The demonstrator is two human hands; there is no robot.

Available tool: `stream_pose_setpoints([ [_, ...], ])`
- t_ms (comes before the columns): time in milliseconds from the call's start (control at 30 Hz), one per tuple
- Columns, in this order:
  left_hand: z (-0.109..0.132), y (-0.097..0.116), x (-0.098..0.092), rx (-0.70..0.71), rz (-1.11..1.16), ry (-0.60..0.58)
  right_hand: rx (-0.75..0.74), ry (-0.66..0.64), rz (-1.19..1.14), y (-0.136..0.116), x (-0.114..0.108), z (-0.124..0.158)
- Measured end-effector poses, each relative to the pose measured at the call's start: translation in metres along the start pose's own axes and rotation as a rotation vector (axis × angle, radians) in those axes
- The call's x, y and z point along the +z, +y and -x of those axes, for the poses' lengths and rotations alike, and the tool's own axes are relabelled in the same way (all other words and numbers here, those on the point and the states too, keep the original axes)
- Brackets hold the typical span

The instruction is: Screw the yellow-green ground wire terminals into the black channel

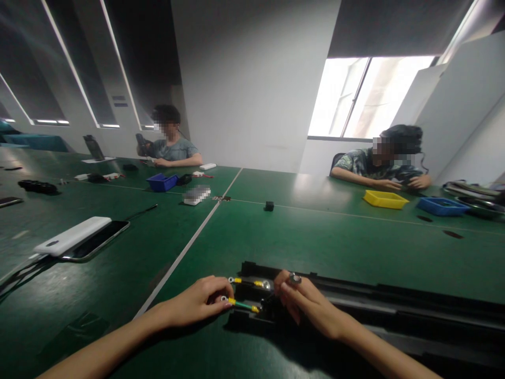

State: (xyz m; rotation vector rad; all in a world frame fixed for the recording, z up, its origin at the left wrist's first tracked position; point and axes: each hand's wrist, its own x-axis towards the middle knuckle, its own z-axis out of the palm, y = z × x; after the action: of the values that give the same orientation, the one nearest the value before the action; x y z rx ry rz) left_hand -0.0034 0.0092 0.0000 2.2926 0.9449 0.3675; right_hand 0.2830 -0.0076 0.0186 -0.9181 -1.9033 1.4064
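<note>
A long black plastic housing (394,305) lies across the green table in front of me. My left hand (199,301) is at its left end, fingers pinched on a green-yellow wire with yellow sleeves and a ring terminal (240,304). A second such wire (252,283) lies just behind, ending in a metal ring terminal. My right hand (303,302) rests on the housing with fingers curled, and a small round metal part (295,278) sits at its fingertips.
A white power bank (73,236) lies on a phone (98,241) at the left. A small black cube (269,206) sits mid-table. Blue bin (162,182), yellow tray (385,199) and blue tray (442,206) stand near two seated people across the table.
</note>
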Motion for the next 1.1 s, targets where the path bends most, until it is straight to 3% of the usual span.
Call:
stream_pose_setpoints([
  [1100,-0.0003,0.0023,-0.0003,0.003,0.013,0.008,0.016,-0.008,0.062,-0.0052,0.0005,-0.0006],
])
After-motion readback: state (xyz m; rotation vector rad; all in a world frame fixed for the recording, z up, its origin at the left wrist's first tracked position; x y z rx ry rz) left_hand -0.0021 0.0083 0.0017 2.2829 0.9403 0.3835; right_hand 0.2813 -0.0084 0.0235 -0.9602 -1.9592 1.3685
